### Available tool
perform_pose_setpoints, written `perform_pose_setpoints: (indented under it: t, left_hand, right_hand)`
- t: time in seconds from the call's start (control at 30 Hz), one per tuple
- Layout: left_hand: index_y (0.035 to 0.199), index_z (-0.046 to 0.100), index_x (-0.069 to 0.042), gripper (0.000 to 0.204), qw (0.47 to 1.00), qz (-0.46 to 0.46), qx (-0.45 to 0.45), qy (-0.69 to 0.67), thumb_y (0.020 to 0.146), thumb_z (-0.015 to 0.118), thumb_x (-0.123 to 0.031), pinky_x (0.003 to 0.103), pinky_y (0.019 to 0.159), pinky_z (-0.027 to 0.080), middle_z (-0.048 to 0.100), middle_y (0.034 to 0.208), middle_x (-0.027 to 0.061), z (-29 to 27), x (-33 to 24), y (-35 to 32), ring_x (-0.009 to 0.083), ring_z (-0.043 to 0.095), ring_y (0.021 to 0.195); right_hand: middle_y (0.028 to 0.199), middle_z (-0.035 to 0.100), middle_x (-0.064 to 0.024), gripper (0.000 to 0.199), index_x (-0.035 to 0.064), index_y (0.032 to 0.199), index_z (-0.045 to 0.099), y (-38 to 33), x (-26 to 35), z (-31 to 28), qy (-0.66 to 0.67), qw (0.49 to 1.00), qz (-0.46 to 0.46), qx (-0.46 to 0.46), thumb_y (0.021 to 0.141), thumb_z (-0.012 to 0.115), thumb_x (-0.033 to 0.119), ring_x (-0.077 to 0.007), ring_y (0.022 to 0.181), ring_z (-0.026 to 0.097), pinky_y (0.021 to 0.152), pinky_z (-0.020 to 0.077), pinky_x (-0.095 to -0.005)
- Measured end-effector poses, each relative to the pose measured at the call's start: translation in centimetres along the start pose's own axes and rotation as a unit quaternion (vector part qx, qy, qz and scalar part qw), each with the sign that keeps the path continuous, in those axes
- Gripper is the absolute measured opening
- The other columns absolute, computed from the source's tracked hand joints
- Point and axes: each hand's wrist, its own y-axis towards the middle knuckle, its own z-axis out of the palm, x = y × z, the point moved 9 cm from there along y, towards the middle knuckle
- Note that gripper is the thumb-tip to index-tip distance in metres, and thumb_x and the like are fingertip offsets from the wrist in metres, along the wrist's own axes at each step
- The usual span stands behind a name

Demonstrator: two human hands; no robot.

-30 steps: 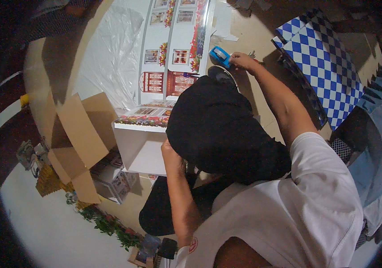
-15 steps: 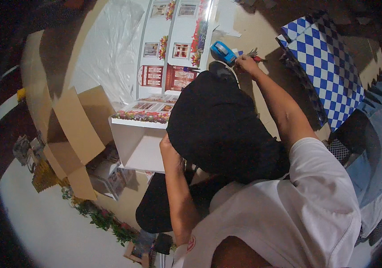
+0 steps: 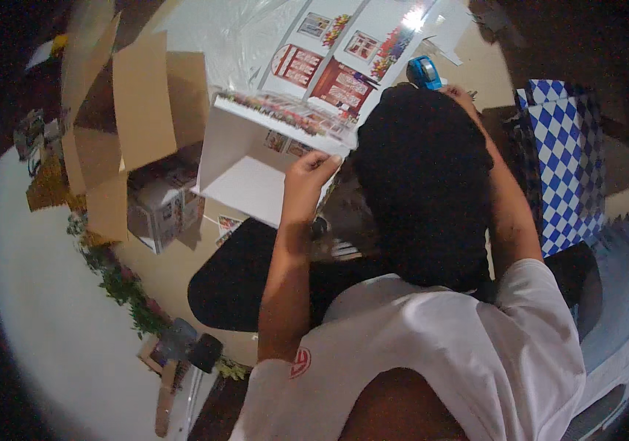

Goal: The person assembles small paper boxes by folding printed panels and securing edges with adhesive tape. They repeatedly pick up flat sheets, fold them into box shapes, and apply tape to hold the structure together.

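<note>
My left hand [image 3: 308,180] pinches the near corner of a white open-fronted box [image 3: 245,169] with thumb and fingers. Its top panel is printed with flowers and windows, and more small window prints show on the inside back wall. Past my raised black-trousered knee, my right hand [image 3: 463,101] grips the near end of a blue tape dispenser [image 3: 423,72]; the knee hides part of this hand. A large white sheet [image 3: 395,29], printed with house fronts, red doors and flower boxes, lies beyond the box.
Clear plastic wrap [image 3: 215,29] lies at the far left. An open cardboard carton [image 3: 145,110] stands left, with a printed box [image 3: 164,209] beside it. A blue-and-white checked bag [image 3: 564,165] stands at the right. Artificial greenery [image 3: 120,275] lines the left side.
My view has turned, so the scene sits rotated and shifted. My left hand has come up the box's edge, and its pinching fingers now show. My right hand remains by the dispenser.
</note>
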Motion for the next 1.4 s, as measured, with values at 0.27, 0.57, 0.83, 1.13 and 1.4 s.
perform_pose_setpoints:
  t: [0.27, 0.57, 0.83, 1.13, 1.4]
  left_hand:
    - [0.081, 0.068, 0.001, 0.019, 0.999, 0.027, 0.022, -0.005, 0.083, 0.069, -0.017, 0.024, 0.063, 0.042, 0.063, 0.072, 0.0005, -0.2, -0.2, 0.1, 0.0064, 0.053, 0.066]
    - [0.081, 0.069, 0.003, 0.021, 0.997, 0.077, 0.003, 0.018, 0.079, 0.072, -0.017, 0.027, 0.064, 0.045, 0.065, 0.071, 0.0035, -0.7, -0.5, 0.2, 0.0081, 0.055, 0.066]
    - [0.084, 0.071, 0.000, 0.020, 0.992, 0.113, 0.016, 0.055, 0.077, 0.065, -0.018, 0.027, 0.065, 0.047, 0.066, 0.071, 0.0043, -1.4, -0.1, 0.4, 0.0102, 0.058, 0.067]
    - [0.073, 0.070, -0.003, 0.018, 0.991, 0.132, -0.004, -0.037, 0.070, 0.067, -0.020, 0.030, 0.059, 0.047, 0.064, 0.062, 0.0094, -0.8, 2.0, 2.6, 0.0146, 0.059, 0.057]
    - [0.080, 0.069, 0.001, 0.016, 0.993, 0.118, -0.003, 0.015, 0.076, 0.063, -0.013, 0.028, 0.063, 0.046, 0.065, 0.069, 0.0034, -0.9, 1.0, 1.8, 0.0100, 0.057, 0.065]
  right_hand:
    - [0.087, 0.059, 0.0021, 0.019, 0.0068, 0.105, 0.063, -15.6, 36.1, -6.9, 0.067, 0.952, -0.292, -0.068, 0.090, 0.062, 0.019, -0.0070, 0.071, 0.049, 0.061, 0.0373, -0.0216]
    - [0.083, 0.060, 0.0000, 0.012, 0.0006, 0.093, 0.059, -24.6, 31.2, 12.4, 0.045, 0.969, -0.194, 0.149, 0.090, 0.062, 0.012, -0.0088, 0.076, 0.054, 0.072, 0.0448, -0.0233]
    - [0.079, 0.067, -0.0099, 0.021, 0.0039, 0.094, 0.064, -21.3, 25.7, 14.8, -0.161, 0.970, -0.168, 0.068, 0.085, 0.065, 0.023, -0.0151, 0.071, 0.062, 0.066, 0.0485, -0.0287]
    - [0.085, 0.068, -0.0113, 0.025, 0.0043, 0.097, 0.064, -21.7, 26.9, 15.4, -0.206, 0.962, -0.171, 0.054, 0.084, 0.066, 0.025, -0.0210, 0.076, 0.066, 0.070, 0.0498, -0.0337]
    - [0.083, 0.069, -0.0141, 0.027, -0.0034, 0.091, 0.065, -19.7, 27.2, 15.7, -0.331, 0.926, -0.166, 0.072, 0.083, 0.069, 0.022, -0.0189, 0.077, 0.067, 0.072, 0.0505, -0.0309]
